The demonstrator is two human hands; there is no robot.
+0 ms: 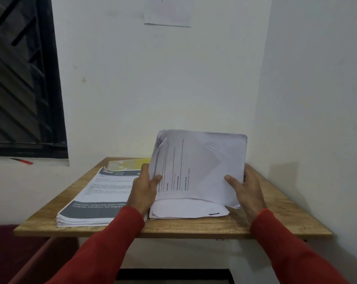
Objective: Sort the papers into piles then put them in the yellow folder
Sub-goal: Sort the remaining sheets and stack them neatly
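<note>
From the left, I see the printed stack [95, 193] lying flat, its long axis running toward 1 o'clock, and the yellow folder [132, 163] at its far end, at 11 o'clock from my left hand [143, 188]. This hand pinches the left edge of the lifted sheaf [200, 167]; my right hand [247, 189] pinches the right edge. The sheaf stands tilted over the white pile [185, 210]. I judge the left hand is nearer the folder. All rests on a wooden table [276, 220] in a white corner.
</note>
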